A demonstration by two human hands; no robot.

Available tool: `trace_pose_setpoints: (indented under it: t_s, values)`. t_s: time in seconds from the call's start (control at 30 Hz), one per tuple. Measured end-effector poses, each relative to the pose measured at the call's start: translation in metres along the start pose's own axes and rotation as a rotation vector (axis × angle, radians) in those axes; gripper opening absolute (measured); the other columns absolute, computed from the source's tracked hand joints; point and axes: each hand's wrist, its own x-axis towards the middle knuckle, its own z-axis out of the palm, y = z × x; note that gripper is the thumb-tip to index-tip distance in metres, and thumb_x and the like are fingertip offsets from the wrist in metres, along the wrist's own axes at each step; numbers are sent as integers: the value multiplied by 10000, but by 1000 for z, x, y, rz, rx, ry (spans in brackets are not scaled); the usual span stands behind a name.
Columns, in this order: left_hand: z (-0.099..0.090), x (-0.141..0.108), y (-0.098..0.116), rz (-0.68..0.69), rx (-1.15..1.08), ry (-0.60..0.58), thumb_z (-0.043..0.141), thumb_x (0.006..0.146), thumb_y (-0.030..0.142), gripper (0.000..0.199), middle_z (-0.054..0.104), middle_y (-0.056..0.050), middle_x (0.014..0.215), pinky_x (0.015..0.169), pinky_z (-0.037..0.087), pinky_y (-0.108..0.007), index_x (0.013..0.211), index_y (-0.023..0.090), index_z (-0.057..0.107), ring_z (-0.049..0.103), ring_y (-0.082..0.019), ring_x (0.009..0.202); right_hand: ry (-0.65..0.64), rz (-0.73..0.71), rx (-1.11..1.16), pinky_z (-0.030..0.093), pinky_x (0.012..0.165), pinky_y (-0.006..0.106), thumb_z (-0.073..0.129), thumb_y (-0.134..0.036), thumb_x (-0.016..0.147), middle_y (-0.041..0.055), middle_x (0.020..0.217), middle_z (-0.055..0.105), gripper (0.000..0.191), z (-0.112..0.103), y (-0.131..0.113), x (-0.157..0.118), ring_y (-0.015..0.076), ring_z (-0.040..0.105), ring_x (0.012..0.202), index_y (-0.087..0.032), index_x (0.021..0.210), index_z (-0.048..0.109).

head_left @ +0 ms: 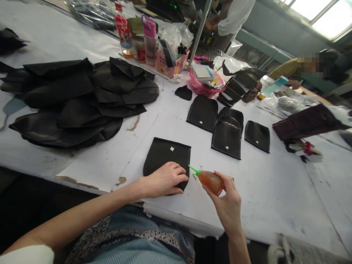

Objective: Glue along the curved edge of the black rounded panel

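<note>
A black flap-shaped piece (162,157) with a small white mark lies on the white table in front of me. My left hand (166,179) rests flat on its lower right part, fingers spread a little. My right hand (227,196) grips a soft bottle (211,181) of amber liquid, tilted on its side. The bottle's green nozzle points left, its tip at the piece's right edge, close to my left fingers. Similar black pieces (202,113) lie farther back to the right, some overlapping.
Black pieces (79,95) are heaped at the left. Behind stand a red-labelled bottle (123,31), a pink-capped bottle (150,44) and a pink basket (203,87). A dark maroon object (308,121) is at the right. Another person (233,18) is at the back.
</note>
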Motion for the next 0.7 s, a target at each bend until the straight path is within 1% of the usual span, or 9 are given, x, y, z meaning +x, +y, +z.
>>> trace_pose_setpoints:
  t_s: [0.1,0.17,0.23,0.33,0.43,0.6,0.7]
  values:
    - [26,-10,10,-41,27,72,757,841,339,295,645,-71,1224,1097,378,-528,1103,236,669,525,-319,1245,-4,-8,0,535,874,395,714,-428,881,57,1107,616,393,-3,0,-3,247,613,984,-262,1210,580]
    - [36,-13,11,-58,51,95,768,829,312,270,633,-78,1251,1120,354,-559,1070,230,679,503,-335,1277,-6,-11,0,534,873,392,713,-419,883,58,1107,617,387,-4,0,-6,247,614,990,-261,1210,578]
    - [38,-14,10,-59,49,93,770,827,310,252,633,-80,1256,1126,356,-561,1049,223,687,503,-333,1284,-7,-11,1,532,874,388,712,-414,885,58,1110,618,386,-5,0,-9,247,614,995,-262,1214,577]
    - [33,-13,11,-71,22,77,755,843,312,223,642,-77,1251,1135,359,-553,1041,224,699,507,-315,1292,-3,-4,6,531,878,380,717,-409,882,53,1115,618,387,-5,0,-12,242,614,999,-265,1213,577]
    - [31,-13,12,-76,19,90,738,859,303,197,637,-81,1272,1143,356,-548,1036,222,707,510,-302,1292,2,4,9,533,873,375,721,-408,879,50,1113,619,386,-4,-1,-15,239,617,995,-262,1207,579]
    - [36,-15,12,-68,17,126,729,868,308,181,639,-77,1273,1154,350,-543,1022,215,715,505,-304,1297,16,7,2,540,874,384,720,-413,881,58,1108,626,391,-5,-1,-22,240,620,983,-253,1209,580]
    - [40,-16,10,-61,4,149,691,900,308,150,649,-63,1256,1161,341,-542,1019,221,718,505,-297,1302,21,3,0,546,871,394,718,-411,883,68,1112,631,396,-5,-2,-26,245,622,976,-249,1216,576]
